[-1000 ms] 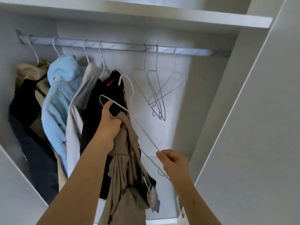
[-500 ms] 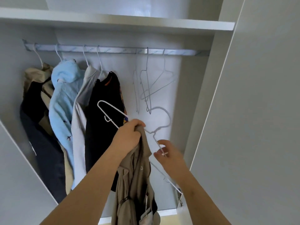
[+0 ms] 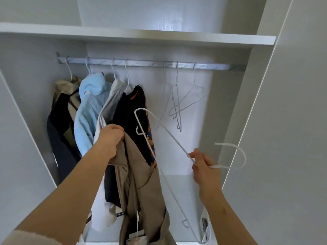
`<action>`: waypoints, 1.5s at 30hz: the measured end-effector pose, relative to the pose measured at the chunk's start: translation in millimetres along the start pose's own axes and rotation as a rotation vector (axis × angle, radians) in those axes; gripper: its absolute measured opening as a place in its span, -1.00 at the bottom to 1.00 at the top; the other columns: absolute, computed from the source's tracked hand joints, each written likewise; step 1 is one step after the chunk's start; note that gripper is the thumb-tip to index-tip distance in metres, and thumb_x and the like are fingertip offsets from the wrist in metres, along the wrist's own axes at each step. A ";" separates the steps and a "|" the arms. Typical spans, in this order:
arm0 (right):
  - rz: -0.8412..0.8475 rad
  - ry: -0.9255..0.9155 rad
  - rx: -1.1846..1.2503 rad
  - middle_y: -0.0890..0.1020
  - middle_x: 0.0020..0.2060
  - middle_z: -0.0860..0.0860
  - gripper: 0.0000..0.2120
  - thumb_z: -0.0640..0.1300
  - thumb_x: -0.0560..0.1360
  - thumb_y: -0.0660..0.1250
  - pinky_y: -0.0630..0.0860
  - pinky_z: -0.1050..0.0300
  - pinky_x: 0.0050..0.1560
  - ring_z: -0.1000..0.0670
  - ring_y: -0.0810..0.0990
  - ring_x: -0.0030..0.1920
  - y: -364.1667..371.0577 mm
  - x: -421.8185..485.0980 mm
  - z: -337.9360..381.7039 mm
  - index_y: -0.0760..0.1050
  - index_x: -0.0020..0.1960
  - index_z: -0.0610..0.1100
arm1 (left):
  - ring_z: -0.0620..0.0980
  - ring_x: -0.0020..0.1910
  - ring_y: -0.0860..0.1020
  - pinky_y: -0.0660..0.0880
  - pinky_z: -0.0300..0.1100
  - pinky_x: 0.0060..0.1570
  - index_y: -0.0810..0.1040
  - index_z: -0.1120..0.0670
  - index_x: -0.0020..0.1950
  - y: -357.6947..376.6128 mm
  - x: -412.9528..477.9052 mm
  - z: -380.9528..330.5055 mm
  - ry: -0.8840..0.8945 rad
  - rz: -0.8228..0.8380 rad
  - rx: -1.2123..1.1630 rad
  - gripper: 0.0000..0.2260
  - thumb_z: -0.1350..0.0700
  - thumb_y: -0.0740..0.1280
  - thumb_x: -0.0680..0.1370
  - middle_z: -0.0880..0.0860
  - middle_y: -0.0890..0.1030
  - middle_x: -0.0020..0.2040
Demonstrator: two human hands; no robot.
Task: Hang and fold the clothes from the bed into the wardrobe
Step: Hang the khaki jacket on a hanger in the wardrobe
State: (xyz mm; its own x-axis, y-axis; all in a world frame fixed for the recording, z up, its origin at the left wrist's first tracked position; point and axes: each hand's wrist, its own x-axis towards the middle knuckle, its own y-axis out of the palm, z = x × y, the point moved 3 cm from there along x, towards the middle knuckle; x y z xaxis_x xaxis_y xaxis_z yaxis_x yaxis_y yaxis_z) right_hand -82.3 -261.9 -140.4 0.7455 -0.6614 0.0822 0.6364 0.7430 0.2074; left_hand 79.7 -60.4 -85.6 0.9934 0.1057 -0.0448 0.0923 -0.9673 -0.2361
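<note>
My left hand (image 3: 110,140) grips the top of a beige garment (image 3: 141,188) that hangs down in front of the open wardrobe, with a paper tag near its lower end. My right hand (image 3: 205,167) pinches a white wire hanger (image 3: 169,137) at its neck; the hook points right, toward the wardrobe door. One arm of the hanger reaches up and left next to the garment's top edge. Whether it goes inside the garment I cannot tell.
A metal rail (image 3: 150,64) runs under a white shelf (image 3: 138,35). On its left hang a tan and black coat (image 3: 62,110), a light blue fleece (image 3: 88,110), a white top and a black garment (image 3: 131,114). Empty wire hangers (image 3: 178,106) dangle at right. A grey door (image 3: 283,138) stands at right.
My left hand has moved left with the beige garment. My right hand has swung the hanger round, so its hook now points right and one arm rises beside the garment.
</note>
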 end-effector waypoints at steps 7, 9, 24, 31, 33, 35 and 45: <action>0.132 0.034 -0.125 0.27 -0.66 0.08 -0.58 -0.14 0.50 0.33 0.15 0.36 -0.62 0.15 0.19 -0.64 -21.5 2.8 5.2 0.53 -0.54 -0.07 | 0.14 -0.07 0.44 0.41 -0.06 -0.04 0.50 0.27 -0.19 -9.8 18.6 -14.5 -0.090 -0.015 -0.039 -0.84 0.40 0.17 0.52 0.23 0.46 -0.13; 0.129 0.038 -0.217 0.28 -0.65 0.07 -0.57 -0.14 0.49 0.35 0.18 0.38 -0.60 0.16 0.21 -0.63 -25.6 2.2 3.7 0.51 -0.56 -0.08 | 0.15 -0.19 0.46 0.45 -0.09 -0.16 0.49 0.18 -0.24 -7.0 13.1 -17.3 -0.013 0.015 -0.014 -0.79 0.40 0.19 0.53 0.20 0.47 -0.07; 0.090 0.125 -0.372 0.35 -0.55 0.06 -0.77 -0.21 0.58 0.09 0.25 0.36 -0.62 0.08 0.35 -0.50 -10.5 2.7 -5.6 0.45 0.04 0.06 | -0.03 -0.21 0.51 0.46 -0.23 -0.24 0.52 -0.03 -0.12 32.2 -54.1 -18.0 0.315 0.247 0.036 -0.74 0.34 0.23 0.51 -0.01 0.53 -0.19; 0.220 0.126 -0.421 0.40 -0.42 0.09 -0.59 -0.20 0.56 0.11 0.28 0.35 -0.51 0.15 0.40 -0.50 8.7 5.4 -6.9 0.28 0.32 0.19 | -0.02 -0.23 0.52 0.50 -0.18 -0.20 0.47 0.05 -0.19 58.3 -85.8 -15.7 0.191 0.448 0.030 -0.81 0.30 0.21 0.54 0.04 0.54 -0.25; 0.280 0.132 -0.396 0.43 -0.48 0.11 -0.63 -0.25 0.53 0.10 0.25 0.37 -0.57 0.18 0.35 -0.56 13.2 4.1 -9.3 0.37 0.18 0.18 | -0.10 -0.38 0.55 0.48 -0.30 -0.36 0.47 0.12 -0.26 64.7 -104.5 -18.4 0.142 0.663 -0.150 -0.76 0.37 0.17 0.52 0.01 0.57 -0.39; 0.304 0.131 -0.416 0.44 -0.59 0.16 -0.66 -0.31 0.50 0.08 0.24 0.36 -0.56 0.14 0.35 -0.52 14.2 3.5 -8.6 0.50 -0.14 0.06 | -0.11 -0.38 0.57 0.49 -0.30 -0.35 0.49 0.12 -0.34 63.7 -114.4 -23.4 0.155 0.847 -0.302 -0.70 0.41 0.16 0.50 0.01 0.59 -0.40; 0.142 -0.041 -0.407 0.41 -0.57 0.07 -0.79 -0.33 0.45 0.14 0.33 0.07 -0.27 -0.01 0.35 -0.39 -2.1 20.6 17.6 0.47 -0.31 -0.26 | -0.06 -0.11 0.51 0.45 -0.14 -0.12 0.37 -0.01 0.12 67.0 -96.4 -9.9 1.006 0.543 0.847 -0.69 -0.18 0.25 0.52 -0.05 0.54 -0.07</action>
State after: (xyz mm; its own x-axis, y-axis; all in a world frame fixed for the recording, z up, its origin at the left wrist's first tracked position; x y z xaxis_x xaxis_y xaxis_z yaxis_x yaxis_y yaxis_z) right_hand -71.7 -278.9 -122.0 0.8282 -0.5469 0.1225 0.5602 0.8015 -0.2092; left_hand -9.2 -137.6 -87.5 0.5494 -0.7810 0.2970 -0.0211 -0.3683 -0.9294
